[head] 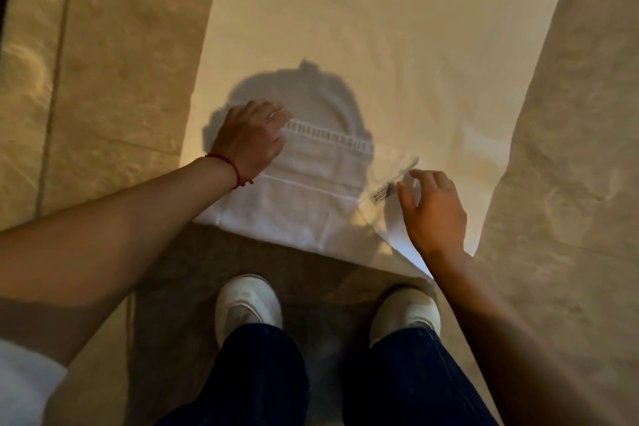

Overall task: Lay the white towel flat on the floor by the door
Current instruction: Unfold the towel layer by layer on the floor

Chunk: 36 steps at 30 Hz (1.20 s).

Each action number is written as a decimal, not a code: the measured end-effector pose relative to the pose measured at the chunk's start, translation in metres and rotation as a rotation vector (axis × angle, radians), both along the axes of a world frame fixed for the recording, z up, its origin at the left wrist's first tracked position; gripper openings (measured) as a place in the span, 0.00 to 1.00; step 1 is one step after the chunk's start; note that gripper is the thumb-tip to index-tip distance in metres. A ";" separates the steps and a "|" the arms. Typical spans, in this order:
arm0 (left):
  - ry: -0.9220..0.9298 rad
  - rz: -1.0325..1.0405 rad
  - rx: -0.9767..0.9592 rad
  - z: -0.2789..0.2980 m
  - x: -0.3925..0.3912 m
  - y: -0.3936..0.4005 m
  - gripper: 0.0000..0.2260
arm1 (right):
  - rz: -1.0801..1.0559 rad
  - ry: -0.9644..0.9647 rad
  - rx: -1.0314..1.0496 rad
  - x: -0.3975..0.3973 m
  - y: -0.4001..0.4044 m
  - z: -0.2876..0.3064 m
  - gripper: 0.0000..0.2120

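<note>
We are pressing our left hand [250, 140], fingers curled loosely in a narrow grip, down on the white towel [363, 45]. Our right hand [432, 207] is hovering with a wide grip over a folded-up corner with a label [382, 195], touching its fingertips. From both hands the towel's long axis is stretching away across the floor [103, 62]; the right hand is nearer the fold.

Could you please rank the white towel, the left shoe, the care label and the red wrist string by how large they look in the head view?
1. white towel, by far the largest.
2. left shoe, though it sits nearer the camera.
3 and 4. care label and red wrist string: both tiny, too close to rank.
</note>
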<state>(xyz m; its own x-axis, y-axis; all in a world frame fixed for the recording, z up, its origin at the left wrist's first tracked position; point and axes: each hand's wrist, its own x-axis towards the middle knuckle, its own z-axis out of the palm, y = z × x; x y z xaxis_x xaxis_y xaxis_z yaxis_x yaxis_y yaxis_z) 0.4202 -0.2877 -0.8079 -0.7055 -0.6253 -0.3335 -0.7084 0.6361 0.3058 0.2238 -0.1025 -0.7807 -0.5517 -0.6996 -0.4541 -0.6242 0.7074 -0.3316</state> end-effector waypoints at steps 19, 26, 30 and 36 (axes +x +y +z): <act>0.032 0.179 0.102 -0.007 0.006 -0.023 0.08 | -0.429 -0.207 0.023 -0.027 -0.019 -0.008 0.12; 0.084 0.262 0.226 0.028 0.019 -0.018 0.12 | -0.423 -0.240 0.074 -0.048 0.010 0.012 0.09; 0.093 0.265 0.246 0.045 0.021 -0.010 0.10 | -0.505 -0.259 0.084 -0.053 0.034 0.017 0.06; 0.113 0.450 0.278 0.069 0.033 0.018 0.08 | -0.561 -0.422 -0.101 -0.053 0.076 0.036 0.01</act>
<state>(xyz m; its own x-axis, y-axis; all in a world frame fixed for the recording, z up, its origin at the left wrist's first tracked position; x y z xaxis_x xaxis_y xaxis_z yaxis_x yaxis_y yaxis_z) 0.4536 -0.2696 -0.7392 -0.4297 -0.7731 -0.4666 -0.8450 0.1621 0.5097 0.1710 -0.0269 -0.7445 -0.6327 -0.4115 -0.6560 0.0214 0.8375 -0.5461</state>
